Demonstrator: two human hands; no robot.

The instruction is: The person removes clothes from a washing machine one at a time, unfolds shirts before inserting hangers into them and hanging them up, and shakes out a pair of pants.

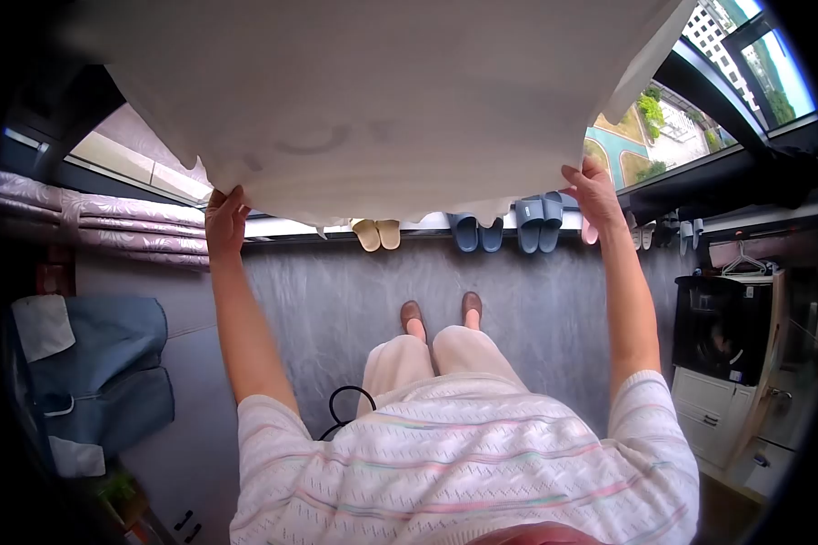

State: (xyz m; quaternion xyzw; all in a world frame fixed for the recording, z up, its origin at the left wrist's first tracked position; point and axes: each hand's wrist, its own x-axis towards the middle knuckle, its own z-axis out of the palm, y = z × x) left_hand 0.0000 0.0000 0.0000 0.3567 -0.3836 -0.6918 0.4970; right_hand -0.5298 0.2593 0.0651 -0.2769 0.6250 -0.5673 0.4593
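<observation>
A large pale cloth [400, 100] hangs in front of me and fills the upper middle of the view. Faint dark marks, like print, show through it, and its lower edge is uneven. At its lower left edge my left hand [227, 218] pinches the fabric between thumb and fingers. My right hand [593, 191] grips the lower right edge in the same way, with the arm stretched forward. Between the two hands the cloth is spread wide. Its upper part runs out of view, so I cannot tell what kind of item it is.
Yellow slippers [376, 234], dark blue slippers [475, 233] and grey-blue slippers [539, 222] line the window ledge. Folded patterned fabric [127, 222] lies at left above a blue chair-like item [100, 363]. A black front-loading machine [723, 327] stands right, near an open window [773, 68].
</observation>
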